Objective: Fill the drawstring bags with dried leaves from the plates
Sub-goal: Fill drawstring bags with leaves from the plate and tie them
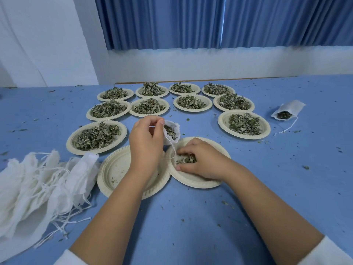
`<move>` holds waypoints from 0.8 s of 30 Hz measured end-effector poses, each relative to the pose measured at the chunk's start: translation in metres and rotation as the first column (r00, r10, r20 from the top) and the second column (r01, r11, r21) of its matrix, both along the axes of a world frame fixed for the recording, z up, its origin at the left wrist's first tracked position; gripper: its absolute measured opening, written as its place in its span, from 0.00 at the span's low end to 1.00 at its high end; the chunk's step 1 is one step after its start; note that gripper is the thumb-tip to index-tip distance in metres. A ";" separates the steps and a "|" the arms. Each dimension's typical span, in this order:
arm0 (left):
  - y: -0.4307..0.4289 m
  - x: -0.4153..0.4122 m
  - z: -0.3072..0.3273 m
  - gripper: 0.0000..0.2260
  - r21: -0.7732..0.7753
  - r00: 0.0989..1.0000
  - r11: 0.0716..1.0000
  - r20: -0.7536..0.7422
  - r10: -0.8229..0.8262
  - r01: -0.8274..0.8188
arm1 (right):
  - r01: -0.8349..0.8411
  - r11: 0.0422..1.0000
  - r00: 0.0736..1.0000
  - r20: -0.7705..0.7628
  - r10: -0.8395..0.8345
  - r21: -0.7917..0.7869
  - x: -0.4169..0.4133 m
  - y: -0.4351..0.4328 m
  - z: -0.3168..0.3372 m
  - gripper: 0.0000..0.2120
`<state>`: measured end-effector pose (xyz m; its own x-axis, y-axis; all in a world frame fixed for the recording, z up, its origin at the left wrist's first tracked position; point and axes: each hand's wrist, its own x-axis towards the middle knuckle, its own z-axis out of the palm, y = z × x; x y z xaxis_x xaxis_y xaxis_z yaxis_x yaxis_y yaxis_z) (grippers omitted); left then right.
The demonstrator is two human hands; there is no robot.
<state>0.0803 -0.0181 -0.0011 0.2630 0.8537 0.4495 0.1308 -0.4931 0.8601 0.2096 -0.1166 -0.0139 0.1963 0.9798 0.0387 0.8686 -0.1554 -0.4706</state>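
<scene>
The left hand [146, 142] pinched the rim of a white drawstring bag [172, 133] between curled fingers and thumb, holding its mouth open and tilted toward the right, just above the far edge of the near-right plate [191, 182]. The bag already had leaves in it, and its string hung down over that plate. The right hand [200, 161] rested inside the same plate, fingers curled down around a small clump of dried leaves [188, 160], the last of what lay there. Touching that plate on the left sat a nearly empty plate [114, 169] holding only crumbs, partly covered by the left forearm. Beyond the hands, ten heaped plates [96, 136] of leaves stood in loose rows on the blue surface [191, 217], which was strewn with leaf bits. A pile of empty bags [38, 178] with loose strings lay at the near left, and one filled bag [286, 111] lay well apart at the far right, mouth open. Blue curtains [191, 22] hung behind.
</scene>
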 end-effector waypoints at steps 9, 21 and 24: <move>-0.001 0.001 -0.002 0.06 -0.024 1.000 1.000 -0.020 -0.019 0.018 | -0.037 0.994 0.999 -0.023 0.040 0.102 -0.005 -0.001 0.003 0.05; -0.006 0.003 -0.001 0.06 -0.080 0.995 0.993 -0.032 -0.092 0.089 | 0.408 0.793 0.863 -0.474 -0.173 0.453 0.016 -0.008 0.022 0.09; -0.012 0.006 0.001 0.10 -0.047 0.993 0.994 -0.059 -0.105 0.102 | 0.431 0.738 0.850 -0.508 -0.139 0.519 0.008 -0.007 0.025 0.11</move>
<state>0.0867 -0.0297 -0.0005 0.3768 0.8388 0.3930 0.1338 -0.4691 0.8729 0.2175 -0.1234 0.0115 0.6010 0.6702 0.4355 0.5286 0.0755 -0.8455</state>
